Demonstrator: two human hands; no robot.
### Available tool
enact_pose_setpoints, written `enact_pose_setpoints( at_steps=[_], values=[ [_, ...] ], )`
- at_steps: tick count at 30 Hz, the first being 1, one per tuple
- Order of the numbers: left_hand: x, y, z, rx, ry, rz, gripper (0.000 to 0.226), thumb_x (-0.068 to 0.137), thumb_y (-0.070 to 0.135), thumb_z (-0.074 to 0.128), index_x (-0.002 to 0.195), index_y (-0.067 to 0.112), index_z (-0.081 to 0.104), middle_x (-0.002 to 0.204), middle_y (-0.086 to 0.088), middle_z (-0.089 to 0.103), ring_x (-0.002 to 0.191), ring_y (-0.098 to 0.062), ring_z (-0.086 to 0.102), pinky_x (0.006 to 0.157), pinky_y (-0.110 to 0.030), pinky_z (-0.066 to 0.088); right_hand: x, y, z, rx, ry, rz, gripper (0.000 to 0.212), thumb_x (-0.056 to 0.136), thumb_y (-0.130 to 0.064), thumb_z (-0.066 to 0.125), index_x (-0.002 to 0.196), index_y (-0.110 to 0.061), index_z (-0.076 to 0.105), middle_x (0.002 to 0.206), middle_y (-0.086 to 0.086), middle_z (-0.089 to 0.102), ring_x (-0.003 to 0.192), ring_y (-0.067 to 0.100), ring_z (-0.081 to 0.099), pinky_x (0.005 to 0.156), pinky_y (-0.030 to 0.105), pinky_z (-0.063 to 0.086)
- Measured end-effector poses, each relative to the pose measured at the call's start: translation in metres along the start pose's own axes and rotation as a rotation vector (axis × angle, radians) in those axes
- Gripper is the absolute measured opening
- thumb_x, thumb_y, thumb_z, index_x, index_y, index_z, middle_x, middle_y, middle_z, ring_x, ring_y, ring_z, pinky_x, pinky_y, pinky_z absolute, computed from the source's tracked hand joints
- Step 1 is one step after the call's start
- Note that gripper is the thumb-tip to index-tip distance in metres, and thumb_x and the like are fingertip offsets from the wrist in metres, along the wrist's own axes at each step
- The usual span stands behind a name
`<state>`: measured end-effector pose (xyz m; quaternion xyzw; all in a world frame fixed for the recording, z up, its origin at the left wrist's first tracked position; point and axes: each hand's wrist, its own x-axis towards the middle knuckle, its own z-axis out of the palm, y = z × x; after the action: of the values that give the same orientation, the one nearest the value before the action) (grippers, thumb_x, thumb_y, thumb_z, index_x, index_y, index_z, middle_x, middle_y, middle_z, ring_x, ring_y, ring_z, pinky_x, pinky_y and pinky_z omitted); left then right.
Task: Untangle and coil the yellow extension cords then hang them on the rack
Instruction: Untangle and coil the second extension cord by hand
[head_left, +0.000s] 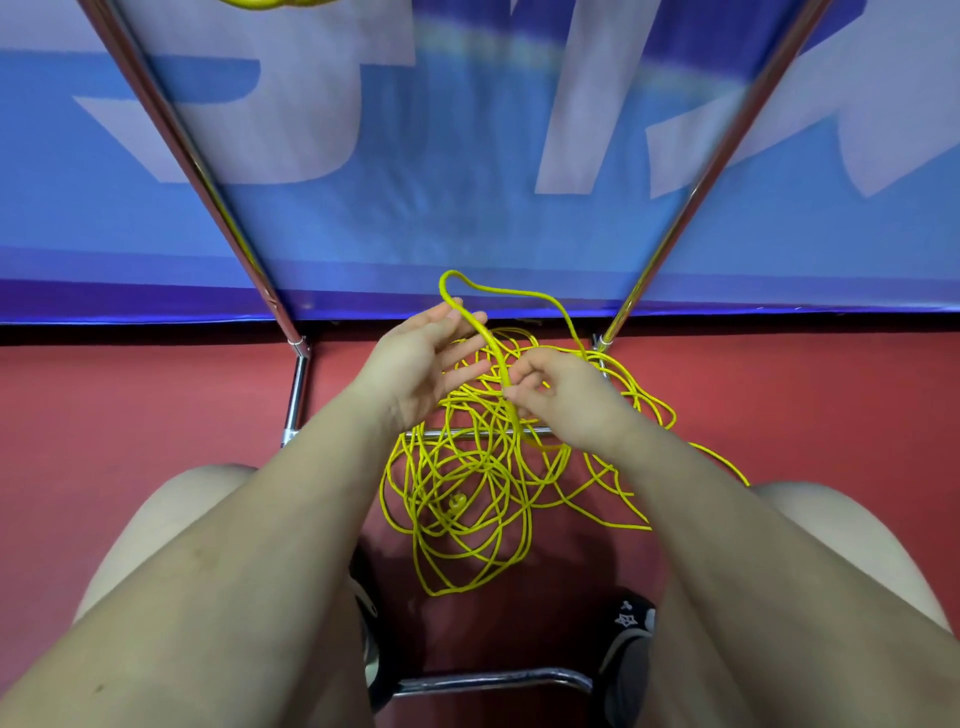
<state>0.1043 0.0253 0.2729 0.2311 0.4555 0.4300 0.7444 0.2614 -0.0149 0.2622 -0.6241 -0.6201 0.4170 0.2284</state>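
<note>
Lying in a loose tangle on the red floor (156, 405), the yellow cord (467, 499) spreads between the person's knees and the foot of the rack (296, 395), with many loops crossing one another and some strands draped over the rack's low chrome crossbar. A plug (456, 503) shows inside the pile, near its middle. One strand rises out of the heap, arches up in front of the blue banner (467, 218) and comes back down toward the tangle on the right side.

The right hand (558, 397) has its fingers curled and pinches this raised strand just above the pile. The left hand (423, 364) is spread, fingers straight and relaxed, palm turned toward the strand; the cord runs past its fingertips, but whether it touches them I cannot tell. The two hands are near each other, with the raised strand between them.

The rack's two shiny uprights slant outward toward the top corners of the view. At the very top edge, a bit of another yellow coil (270, 3) shows. Below, both forearms reach in from the bottom, bare knees sit on either side, and a dark shoe (631, 623) with a star mark rests beside a chrome bar (493, 682).
</note>
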Motion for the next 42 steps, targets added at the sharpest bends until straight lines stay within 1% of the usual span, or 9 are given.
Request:
enact_pose_setpoints(
  at_steps=[5,10,14,19,23,28,33,37,42],
  values=[
    [-0.004,-0.021,0.005,0.449,-0.112,-0.102,0.020,0.100,0.024,0.041,0.110,0.021,0.057,0.105,-0.002,0.065,0.094,-0.015,0.061,0.093,-0.037,0.046,0.002,-0.014,-0.017,0.780,0.102,0.226,0.005,0.094,-0.016,0.053,0.096,-0.011,0.053,0.082,0.003,0.060,0.069,0.013,0.067,0.063,0.022,0.057],
    [-0.011,-0.031,0.013,0.535,-0.246,-0.090,0.023,0.101,0.020,0.039,0.088,0.013,0.057,0.087,-0.006,0.065,0.079,-0.013,0.062,0.072,-0.022,0.051,0.006,-0.011,-0.028,1.177,0.300,0.345,0.008,0.095,-0.014,0.050,0.097,-0.007,0.052,0.087,0.008,0.058,0.078,0.019,0.065,0.064,0.025,0.057],
    [-0.010,-0.025,0.011,0.580,-0.206,0.007,0.022,0.101,0.013,0.039,0.085,0.016,0.054,0.082,-0.001,0.063,0.069,-0.007,0.063,0.066,-0.026,0.049,0.006,-0.011,-0.030,1.105,0.230,0.288,0.019,0.095,-0.016,0.050,0.112,-0.007,0.051,0.098,0.010,0.062,0.085,0.021,0.066,0.075,0.030,0.056],
    [-0.006,-0.016,0.008,0.325,0.001,0.033,0.022,0.102,0.016,0.037,0.088,0.016,0.054,0.085,0.000,0.063,0.065,-0.006,0.066,0.058,-0.026,0.054,0.000,0.000,-0.012,0.041,0.009,0.151,0.030,0.084,-0.023,0.067,0.112,-0.014,0.059,0.091,0.000,0.061,0.080,0.014,0.059,0.077,0.030,0.049],
    [-0.001,-0.006,0.004,0.064,0.078,0.036,0.020,0.102,0.019,0.037,0.089,0.015,0.052,0.089,-0.001,0.063,0.069,-0.009,0.068,0.055,-0.024,0.056,-0.002,0.004,-0.002,-0.142,-0.131,0.085,0.023,0.082,-0.019,0.070,0.103,-0.013,0.062,0.080,-0.006,0.055,0.078,0.013,0.057,0.084,0.033,0.050],
    [-0.001,-0.003,0.003,0.013,0.067,0.044,0.015,0.101,0.021,0.041,0.100,0.013,0.054,0.091,-0.004,0.063,0.072,-0.012,0.068,0.055,-0.026,0.057,-0.002,-0.001,-0.005,-0.074,-0.060,0.034,0.012,0.085,-0.017,0.066,0.082,-0.022,0.056,0.070,-0.008,0.053,0.062,0.009,0.051,0.069,0.027,0.045],
    [-0.007,-0.022,0.007,0.567,-0.093,0.005,0.016,0.099,0.026,0.044,0.101,0.018,0.058,0.093,0.000,0.065,0.083,-0.013,0.061,0.071,-0.025,0.048,0.002,-0.011,-0.014,0.498,0.104,0.163,0.010,0.092,-0.017,0.057,0.100,-0.011,0.059,0.077,-0.001,0.062,0.055,0.004,0.063,0.060,0.018,0.053],
    [-0.013,-0.036,0.014,0.662,-0.264,-0.013,0.018,0.099,0.017,0.043,0.088,0.014,0.057,0.084,-0.003,0.063,0.078,-0.010,0.059,0.077,-0.019,0.046,0.006,-0.008,-0.024,0.975,0.237,0.314,0.022,0.093,-0.017,0.055,0.111,-0.006,0.054,0.088,0.006,0.062,0.074,0.016,0.067,0.064,0.021,0.057],
    [-0.011,-0.029,0.011,0.655,-0.237,0.047,0.018,0.098,0.011,0.045,0.083,0.015,0.055,0.078,0.000,0.062,0.072,-0.010,0.060,0.079,-0.028,0.047,0.006,-0.009,-0.028,1.050,0.201,0.283,0.012,0.095,-0.012,0.050,0.106,-0.009,0.054,0.092,0.006,0.063,0.083,0.017,0.065,0.076,0.028,0.054]
  ],
)
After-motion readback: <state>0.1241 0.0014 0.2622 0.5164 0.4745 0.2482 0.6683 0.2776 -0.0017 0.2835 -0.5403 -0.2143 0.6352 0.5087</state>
